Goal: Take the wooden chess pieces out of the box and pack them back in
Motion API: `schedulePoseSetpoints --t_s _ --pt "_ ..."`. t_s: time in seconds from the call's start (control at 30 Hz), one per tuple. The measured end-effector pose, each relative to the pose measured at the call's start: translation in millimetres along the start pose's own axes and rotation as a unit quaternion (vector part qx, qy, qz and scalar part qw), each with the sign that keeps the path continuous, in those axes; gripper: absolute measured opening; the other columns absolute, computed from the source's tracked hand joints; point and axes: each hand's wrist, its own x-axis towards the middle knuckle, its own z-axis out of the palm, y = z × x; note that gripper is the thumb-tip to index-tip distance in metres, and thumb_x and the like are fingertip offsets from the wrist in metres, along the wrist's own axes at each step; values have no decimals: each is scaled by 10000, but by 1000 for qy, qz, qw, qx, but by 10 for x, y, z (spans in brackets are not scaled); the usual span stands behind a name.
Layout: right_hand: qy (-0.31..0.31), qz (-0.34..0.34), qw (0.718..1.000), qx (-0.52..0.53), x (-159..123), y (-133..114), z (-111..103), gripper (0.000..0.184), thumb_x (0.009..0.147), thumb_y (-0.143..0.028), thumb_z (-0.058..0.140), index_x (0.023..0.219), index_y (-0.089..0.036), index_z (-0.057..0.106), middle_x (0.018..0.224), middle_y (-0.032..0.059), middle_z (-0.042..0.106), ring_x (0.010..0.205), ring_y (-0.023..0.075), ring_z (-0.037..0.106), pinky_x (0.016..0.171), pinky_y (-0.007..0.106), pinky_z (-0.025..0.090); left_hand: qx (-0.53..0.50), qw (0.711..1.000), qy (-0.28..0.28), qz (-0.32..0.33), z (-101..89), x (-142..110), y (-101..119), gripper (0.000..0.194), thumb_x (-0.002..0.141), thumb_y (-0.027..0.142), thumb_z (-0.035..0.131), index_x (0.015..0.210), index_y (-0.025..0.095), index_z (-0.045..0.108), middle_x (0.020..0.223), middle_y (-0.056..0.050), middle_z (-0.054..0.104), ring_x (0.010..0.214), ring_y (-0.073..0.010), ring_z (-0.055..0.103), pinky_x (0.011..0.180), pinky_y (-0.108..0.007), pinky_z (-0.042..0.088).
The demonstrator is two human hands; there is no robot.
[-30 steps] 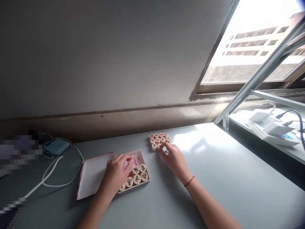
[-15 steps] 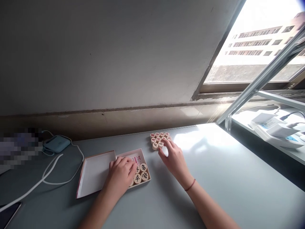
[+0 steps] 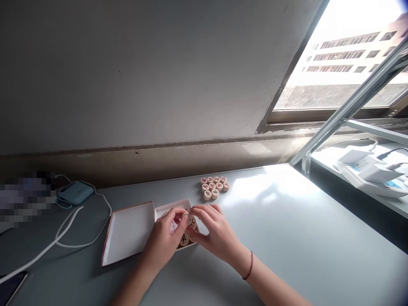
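Note:
Over the open box (image 3: 190, 204), my left hand (image 3: 164, 231) pinches a wooden Chinese chess piece (image 3: 191, 221) with a black character. My right hand (image 3: 216, 229) has its fingertips and thumb at the same piece from the right, closed around its edge. Below them, black-marked pieces (image 3: 184, 239) lie in the box, partly covered by my hands. Near the back of the table stand grouped pieces (image 3: 212, 186) in stacks, most with red characters and the front two with black ones.
The box lid (image 3: 127, 233) lies inside up, left of the box. Farther left are a white cable (image 3: 54, 243), a light blue device (image 3: 76, 192) and the corner of a phone (image 3: 12, 287). A white shelf with adapters (image 3: 376, 170) stands at the right.
My right hand has moved from the grouped pieces back to the box and meets my left hand there. A piece is now raised between them.

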Motion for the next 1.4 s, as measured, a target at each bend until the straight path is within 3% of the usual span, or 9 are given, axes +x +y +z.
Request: schedulePoseSetpoints --t_s 0.17,0.33,0.47,0.63,0.83,0.93,1.07,1.27,1.4 --pt "44 -9 999 16 25 48 -37 129 880 -180 530 1002 -203 564 952 65 690 775 157 639 770 328 475 -138 988 5 -63 82 -8 -73 323 875 491 500 954 200 614 937 -49 705 845 -184 668 761 -292 545" --pt "126 150 981 -12 55 449 -252 105 873 -205 485 872 -212 589 966 83 669 889 197 628 756 324 511 -220 963 132 -85 94 39 -208 348 812 473 603 1013 190 588 990 -70 699 929 -185 668 847 -309 543" --pt "79 261 961 -49 -24 734 -272 121 824 -220 472 760 -209 574 891 58 649 691 159 597 623 285 487 -213 962 140 -99 88 55 -222 360 777 436 634 1038 190 603 1007 -72 691 928 -186 668 808 -300 560" --pt "-1 292 948 -125 -111 871 -179 134 824 -238 464 731 -217 559 709 16 623 624 164 556 589 280 431 -203 969 91 -104 125 31 -165 393 782 419 609 1096 182 594 945 -56 700 842 -172 682 734 -286 581" --pt "79 196 968 -134 -10 507 -200 172 889 -326 486 829 -202 590 939 107 647 886 242 573 767 376 466 -18 993 120 14 163 -33 -145 277 820 386 606 1037 214 617 948 -44 703 792 -174 674 777 -316 565" --pt "35 142 989 17 25 95 -128 141 890 -342 520 932 -217 569 865 60 656 760 173 592 653 281 488 66 980 148 116 210 -66 -151 190 851 333 580 1004 226 614 918 -44 701 797 -184 668 755 -312 557" --pt "13 118 989 87 30 -191 -40 57 841 -245 547 892 -226 566 768 11 649 684 137 584 608 239 476 113 967 130 190 260 -92 -154 161 900 235 508 1044 235 580 914 -36 688 827 -181 666 737 -294 547" --pt "66 226 971 -42 23 376 -207 135 828 -235 496 919 -213 593 881 53 665 760 175 598 641 275 459 152 963 114 191 263 -79 -193 294 904 284 537 1192 234 513 950 -45 662 812 -185 656 787 -321 535" --pt "41 283 944 -165 -70 764 -247 115 806 -246 490 874 -230 581 816 34 667 719 193 589 599 281 422 154 966 102 183 251 -72 -196 251 922 279 485 1166 241 527 932 -43 659 830 -184 652 782 -316 538"
